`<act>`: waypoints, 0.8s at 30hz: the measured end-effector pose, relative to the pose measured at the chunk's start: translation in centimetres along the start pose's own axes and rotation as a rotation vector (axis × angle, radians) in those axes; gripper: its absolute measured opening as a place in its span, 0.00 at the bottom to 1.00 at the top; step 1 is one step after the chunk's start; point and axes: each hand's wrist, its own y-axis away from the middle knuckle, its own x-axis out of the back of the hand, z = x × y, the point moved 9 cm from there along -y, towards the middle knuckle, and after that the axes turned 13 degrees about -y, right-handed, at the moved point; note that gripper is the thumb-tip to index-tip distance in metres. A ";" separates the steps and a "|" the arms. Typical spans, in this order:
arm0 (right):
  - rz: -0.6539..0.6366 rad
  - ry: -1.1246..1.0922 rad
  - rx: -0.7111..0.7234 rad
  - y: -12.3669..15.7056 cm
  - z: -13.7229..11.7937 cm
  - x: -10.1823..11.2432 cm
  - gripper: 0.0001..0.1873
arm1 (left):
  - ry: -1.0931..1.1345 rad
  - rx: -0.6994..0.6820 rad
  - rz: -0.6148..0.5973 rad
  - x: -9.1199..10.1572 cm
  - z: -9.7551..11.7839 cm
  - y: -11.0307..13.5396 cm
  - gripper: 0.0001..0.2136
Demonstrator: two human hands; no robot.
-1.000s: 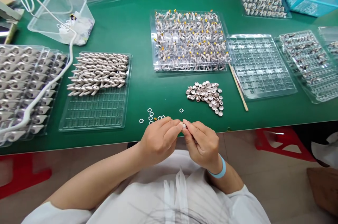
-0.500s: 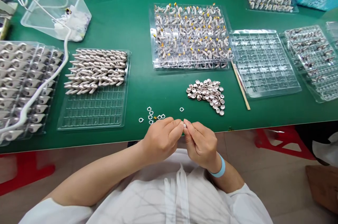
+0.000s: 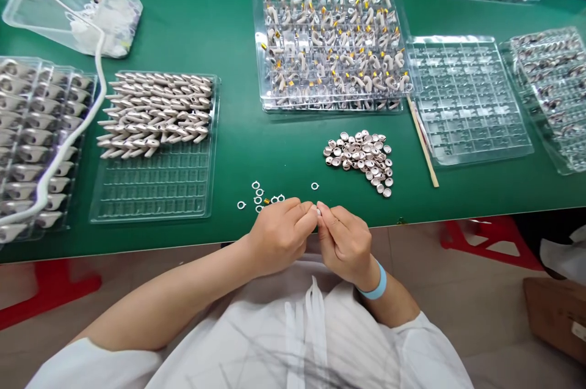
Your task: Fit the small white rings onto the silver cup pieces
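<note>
My left hand (image 3: pixel 282 235) and my right hand (image 3: pixel 344 241) meet at the table's front edge, fingertips pinched together. Between them is a small pale part (image 3: pixel 318 210), mostly covered by the fingers, so its kind does not show. Just beyond my left hand lie several thin white rings (image 3: pixel 259 192) and a tiny gold-coloured piece (image 3: pixel 267 201). A single white ring (image 3: pixel 315 185) rests straight ahead of the fingertips. Past my right hand spreads a pile of small round metallic caps (image 3: pixel 361 157).
On the green table (image 3: pixel 238 132) stand a half-filled tray of grey metallic pieces (image 3: pixel 153 209), a tray of curved parts with gold tabs (image 3: pixel 334 99) and a clear compartment tray (image 3: pixel 471 102). A thin wooden stick (image 3: pixel 423 145), a white cable (image 3: pixel 68 138) and a plastic box (image 3: pixel 41 16) lie around.
The view has shifted slightly, so the trays sit a little higher and farther apart. Both hands keep their pinch on the small part, with only a slight shift of the fingers.
</note>
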 end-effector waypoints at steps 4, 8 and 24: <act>-0.016 0.004 -0.019 0.1 0.4 -0.2 0.20 | -0.017 0.005 -0.007 -0.2 -0.2 -0.1 0.09; -0.016 0.030 -0.025 -0.1 0.7 -0.3 0.19 | -0.035 0.017 -0.024 -0.5 -0.6 -0.1 0.09; -0.026 -0.329 -0.244 -0.3 1.3 2.2 0.19 | 0.289 0.038 0.116 1.1 -0.7 0.1 0.13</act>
